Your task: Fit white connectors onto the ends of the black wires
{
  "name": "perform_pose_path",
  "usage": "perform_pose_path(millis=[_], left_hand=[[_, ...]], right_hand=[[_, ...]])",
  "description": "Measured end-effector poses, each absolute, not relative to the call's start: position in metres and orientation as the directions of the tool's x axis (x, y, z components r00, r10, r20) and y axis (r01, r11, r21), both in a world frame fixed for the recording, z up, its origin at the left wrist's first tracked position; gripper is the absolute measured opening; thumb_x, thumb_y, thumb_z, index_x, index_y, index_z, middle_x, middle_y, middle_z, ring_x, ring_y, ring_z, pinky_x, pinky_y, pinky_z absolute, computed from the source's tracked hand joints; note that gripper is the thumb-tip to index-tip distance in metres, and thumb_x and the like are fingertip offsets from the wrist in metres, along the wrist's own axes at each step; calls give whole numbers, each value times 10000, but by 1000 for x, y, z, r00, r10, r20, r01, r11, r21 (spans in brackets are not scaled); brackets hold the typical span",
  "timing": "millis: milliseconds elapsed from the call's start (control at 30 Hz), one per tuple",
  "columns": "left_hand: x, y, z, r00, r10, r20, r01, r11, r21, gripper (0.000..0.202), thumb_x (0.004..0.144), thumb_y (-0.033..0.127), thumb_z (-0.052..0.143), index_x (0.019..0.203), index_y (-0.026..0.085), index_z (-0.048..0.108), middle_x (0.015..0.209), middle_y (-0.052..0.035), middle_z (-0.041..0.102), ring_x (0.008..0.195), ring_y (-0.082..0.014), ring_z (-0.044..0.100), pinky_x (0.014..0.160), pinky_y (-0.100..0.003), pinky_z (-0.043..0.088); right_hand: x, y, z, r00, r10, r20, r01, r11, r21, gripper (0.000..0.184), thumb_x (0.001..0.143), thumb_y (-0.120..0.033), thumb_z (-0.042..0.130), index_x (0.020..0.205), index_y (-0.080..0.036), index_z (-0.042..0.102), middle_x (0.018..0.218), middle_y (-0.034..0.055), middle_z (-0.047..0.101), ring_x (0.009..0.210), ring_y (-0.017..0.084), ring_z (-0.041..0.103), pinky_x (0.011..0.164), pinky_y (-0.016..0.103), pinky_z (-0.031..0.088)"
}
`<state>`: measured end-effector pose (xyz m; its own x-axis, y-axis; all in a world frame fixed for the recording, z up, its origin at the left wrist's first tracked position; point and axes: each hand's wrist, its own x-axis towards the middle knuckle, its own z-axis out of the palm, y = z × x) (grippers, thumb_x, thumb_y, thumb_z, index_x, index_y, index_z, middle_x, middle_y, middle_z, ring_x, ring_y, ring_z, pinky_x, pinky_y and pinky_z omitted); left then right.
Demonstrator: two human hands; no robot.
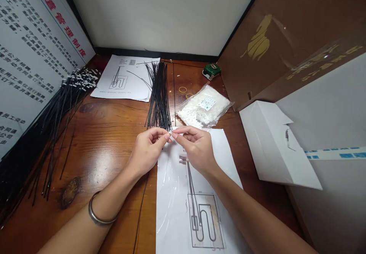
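Note:
My left hand (148,149) and my right hand (194,147) meet fingertip to fingertip above a wooden table (108,132). Together they pinch a small white piece (170,134) at the end of a thin black cable (141,208) that trails down past my left wrist. Under my right hand lies a plastic-covered drawing sheet (194,204) showing a looped cable. A bundle of black cables (158,97) lies just beyond my hands. A clear bag of small white parts (203,107) sits to its right.
Many finished black cables with white tips (57,109) fan out along the left. A second drawing sheet (122,78) lies at the back. A white carton (274,147) and brown cardboard (286,44) border the right. A green tape dispenser (211,71) and yellow rubber bands (183,90) lie beyond the bag.

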<state>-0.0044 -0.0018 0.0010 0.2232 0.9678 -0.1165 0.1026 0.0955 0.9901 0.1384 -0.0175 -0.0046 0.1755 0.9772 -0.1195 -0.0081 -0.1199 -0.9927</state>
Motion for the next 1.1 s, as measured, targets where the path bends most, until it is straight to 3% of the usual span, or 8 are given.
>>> perform_pose_path(millis=[467,833,1100], left_hand=[[-6,-4,-2,240,966,-98,118,71,990,122,833,254,605,782,148,635,753,-26,664,704,-134,589,668,-249,432],[-7,-4,-2,245,965,-89,115,63,991,122,827,250,604,767,148,633,740,-27,661,698,-133,590,667,-252,436],[-5,-4,2,206,974,-99,106,78,991,131,823,265,613,765,152,646,766,-32,673,710,-135,594,668,-249,443]], right_hand=[[141,-16,-6,151,984,-98,66,-109,-992,131,655,-291,705,684,-164,702,702,46,668,499,97,491,443,252,309],[141,-15,-5,124,988,-92,67,-101,-993,118,657,-281,701,671,-164,691,747,56,678,561,114,528,464,258,333],[140,-17,-4,139,978,-152,46,-160,-986,163,698,-336,690,737,-178,691,470,-34,538,387,73,349,400,244,244]])
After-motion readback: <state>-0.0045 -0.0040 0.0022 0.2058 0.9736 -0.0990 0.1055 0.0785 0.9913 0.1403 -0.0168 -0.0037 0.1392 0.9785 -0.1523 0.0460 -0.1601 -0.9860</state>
